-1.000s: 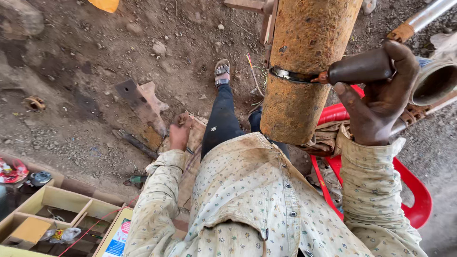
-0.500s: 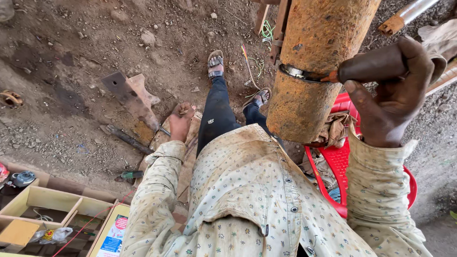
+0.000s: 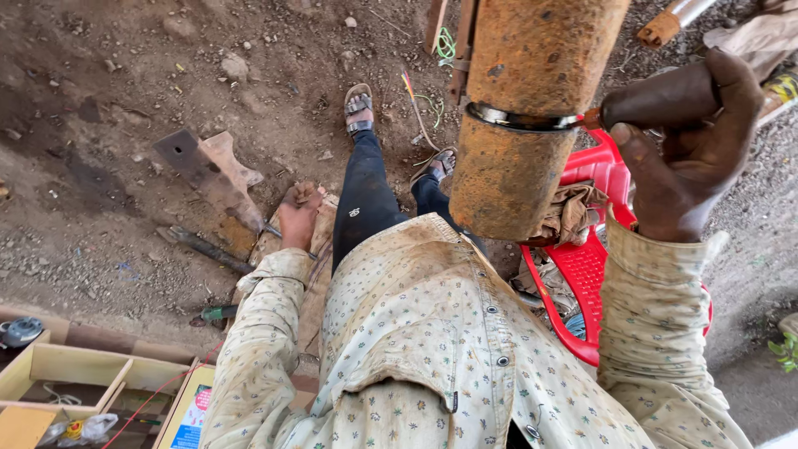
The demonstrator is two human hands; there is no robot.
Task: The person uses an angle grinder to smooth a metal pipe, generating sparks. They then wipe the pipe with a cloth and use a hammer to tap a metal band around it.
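A thick rusty pipe hangs in front of me with a dark metal clamp band around it. My right hand is shut on the dark handle of a screwdriver, whose tip meets the band at the pipe's right side. My left hand reaches down beside my left leg and rests on a scrap of cloth or sacking on the dirt; whether it grips anything I cannot tell. My sandalled feet stand on the ground below the pipe.
A red plastic chair with a dirty rag on it stands right of my legs. Rusty metal pieces and a bar lie on the dirt at left. Cardboard boxes of small parts sit at lower left.
The view has tilted so the pipe sits higher and closer. My right hand stays on the screwdriver at the clamp band. My left hand remains low on the ground beside my leg.
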